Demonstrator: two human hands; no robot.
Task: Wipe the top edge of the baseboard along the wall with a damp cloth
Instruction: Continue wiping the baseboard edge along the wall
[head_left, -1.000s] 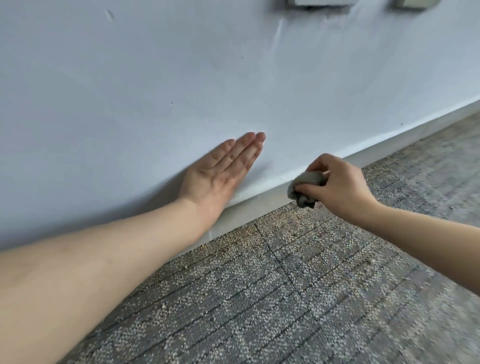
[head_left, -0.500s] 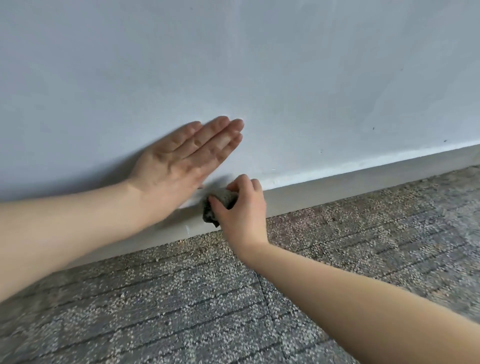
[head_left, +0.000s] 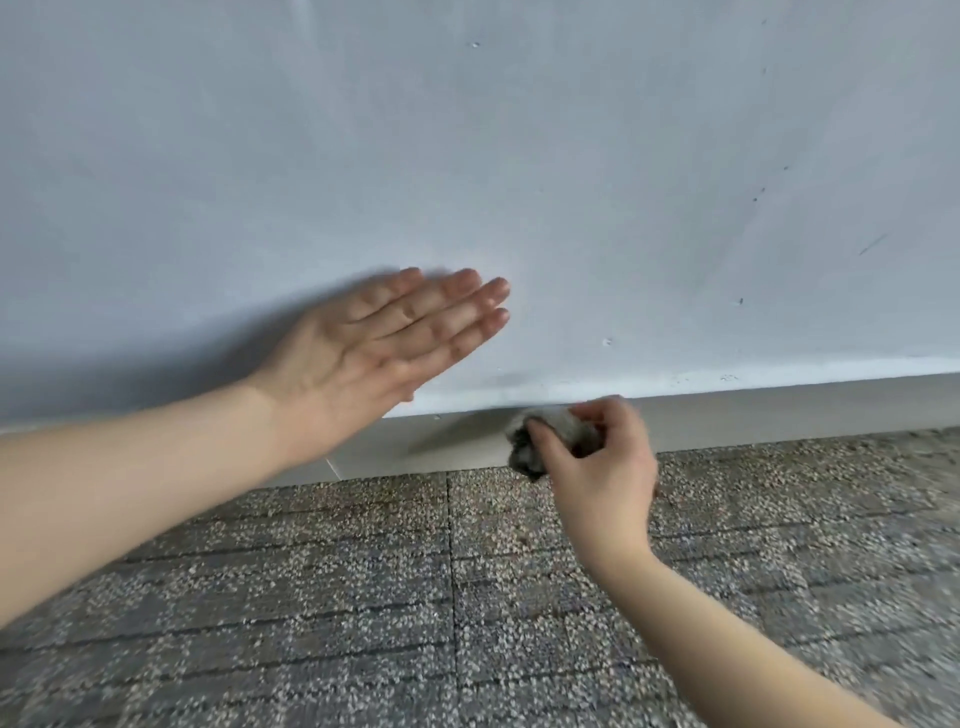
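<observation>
Wall: pale grey-white painted surface, a few small pits and dark scuffs, filling everything above the baseboard. Carpet: speckled grey tiles with dark stripes and visible seams, meeting the foot of the baseboard. Baseboard: light beige strip running along the bottom of the wall, its top edge lined by a thin pale band. Left hand: laid flat on the wall just above the baseboard, fingers straight and held together, heel of the palm overlapping the baseboard's top edge. Right hand: in front of the baseboard, further along from the left hand, fingers and thumb clamped around the cloth; slightly blurred. Cloth: small bunched grey wad, pressed against the baseboard at its top edge, partly hidden by the right hand's fingers.
</observation>
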